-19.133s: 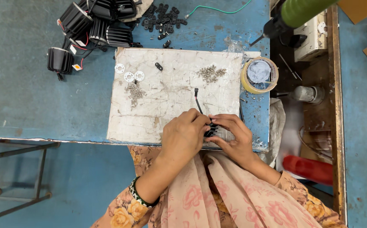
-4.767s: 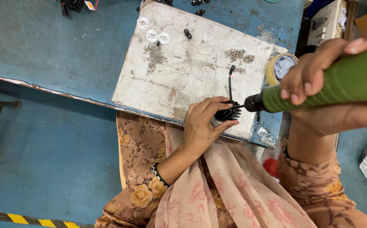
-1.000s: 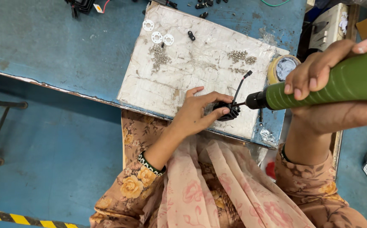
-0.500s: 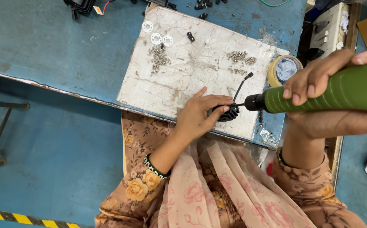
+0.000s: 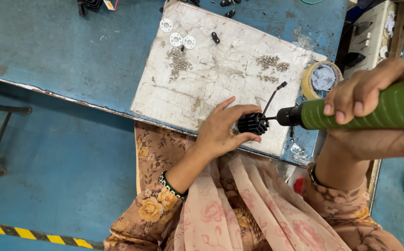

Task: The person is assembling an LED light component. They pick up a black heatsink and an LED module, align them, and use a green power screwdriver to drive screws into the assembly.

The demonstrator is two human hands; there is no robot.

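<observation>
The right hand [image 5: 364,95] is wrapped around a green driver [image 5: 364,109], its dark nose pointed at a black finned part [image 5: 252,123] that the left hand [image 5: 220,132] pins at the near edge of a white board [image 5: 220,83], thumb and fingers narrowed on it; a thin black lead [image 5: 272,95] rises from the part toward the board's middle; to do this step well, it seems best to keep the driver in line with the screw, press the part flat so it cannot spin, and keep the lead and the fingertips away from the bit; whether the bit is seated in a screw head cannot be told, as the part hides it. The blue bench [image 5: 72,42] is worn and scuffed, its near edge chipped; below it lies a blue floor [image 5: 58,176] with a yellow-and-black stripe [image 5: 30,234] at the bottom corner; on the board's far side sit a tape roll [image 5: 320,80] at the right edge, two heaps of screws [image 5: 178,59], three white washers [image 5: 177,37] and a small black clip [image 5: 216,37]; more black parts [image 5: 90,4] lie at the bench's far edge.
</observation>
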